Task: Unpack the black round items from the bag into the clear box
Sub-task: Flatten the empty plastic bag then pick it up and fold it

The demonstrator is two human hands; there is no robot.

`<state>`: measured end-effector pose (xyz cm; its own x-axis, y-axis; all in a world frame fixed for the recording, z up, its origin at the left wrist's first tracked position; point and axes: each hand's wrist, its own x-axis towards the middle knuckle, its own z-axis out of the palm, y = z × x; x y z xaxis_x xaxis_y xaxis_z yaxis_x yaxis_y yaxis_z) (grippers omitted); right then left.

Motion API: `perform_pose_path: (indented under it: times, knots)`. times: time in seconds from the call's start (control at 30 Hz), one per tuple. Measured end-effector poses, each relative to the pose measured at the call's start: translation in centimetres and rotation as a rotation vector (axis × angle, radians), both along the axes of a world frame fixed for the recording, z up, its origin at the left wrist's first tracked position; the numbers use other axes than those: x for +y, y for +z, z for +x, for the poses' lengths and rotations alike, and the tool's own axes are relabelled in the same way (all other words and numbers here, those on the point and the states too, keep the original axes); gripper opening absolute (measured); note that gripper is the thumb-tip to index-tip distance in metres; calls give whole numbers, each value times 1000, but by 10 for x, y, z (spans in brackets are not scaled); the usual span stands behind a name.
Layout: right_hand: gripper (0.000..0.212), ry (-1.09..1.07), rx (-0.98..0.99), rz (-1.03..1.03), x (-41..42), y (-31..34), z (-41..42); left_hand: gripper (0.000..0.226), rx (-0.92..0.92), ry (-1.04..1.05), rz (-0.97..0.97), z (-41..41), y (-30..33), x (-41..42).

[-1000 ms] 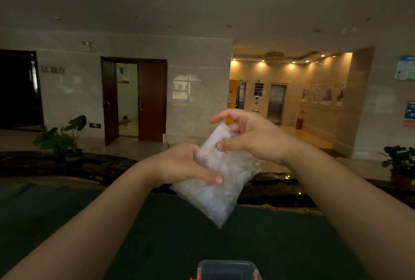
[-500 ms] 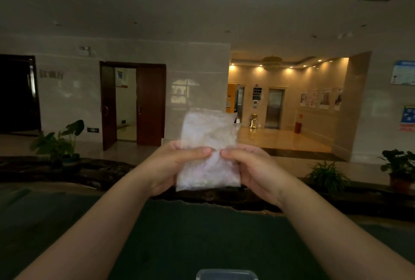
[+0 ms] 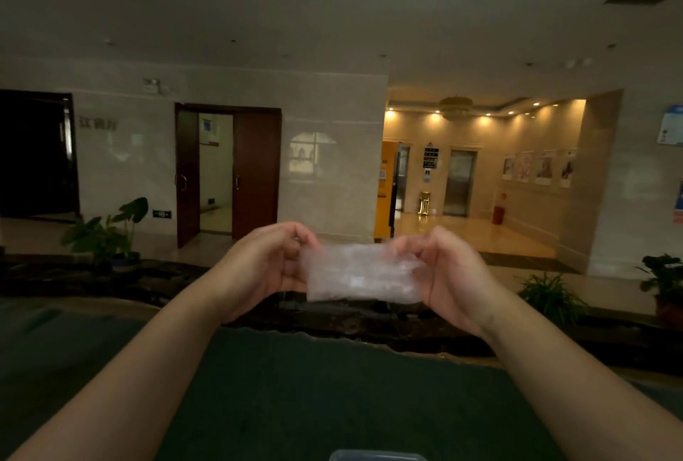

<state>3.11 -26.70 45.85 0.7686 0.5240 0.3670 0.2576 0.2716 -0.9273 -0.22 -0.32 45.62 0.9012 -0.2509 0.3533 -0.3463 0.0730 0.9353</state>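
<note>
bag (image 3: 364, 273), cloudy crinkled plastic, held in the air above the dark green bench (image 3: 332, 397), long axis level from left to right. left hand (image 3: 258, 268) pinches its left end, right hand (image 3: 449, 272) pinches its right end. no print readable; contents not discernible. box (image 3: 377, 456), clear plastic, peeks in at the bench's near edge.

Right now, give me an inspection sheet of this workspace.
Surface: dark green table, bare where it shows.
Job's things: translucent plastic bag held up, stretched sideways; contents not discernible. Clear box, only its edge at the bottom of the frame.
Clutter: nothing seen.
Grips: left hand pinches the bag's left end, right hand its right end.
Cables: nothing seen.
Surroundings: dim lobby, wooden doors, potted plant.
</note>
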Motion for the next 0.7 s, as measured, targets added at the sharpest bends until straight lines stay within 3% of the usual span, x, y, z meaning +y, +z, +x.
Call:
perform_pose_path:
  times: [0.07,0.13,0.23,0.33,0.47,0.57,0.7]
  knots:
    - [29,-81,-128,-163,2,4,-2,30,-37,62,124,-3,3,0]
    - [7,-212,-303,-391,3,10,-1,31,-89,133,298,-2,4,-1]
    - [33,-128,-273,-464,10,19,-3,30,-108,80,508,1,6,-9]
    - [50,-117,-274,-493,19,25,-4,20,-50,22,575,6,4,-20]
    - [48,-241,-210,-343,27,18,1,25,19,-6,398,13,-7,-23]
    - [55,-169,-58,-251,26,8,1,36,46,8,190,16,-14,-25]
    - [30,-173,-41,-318,28,-3,5,43,4,50,53,21,-15,-28]
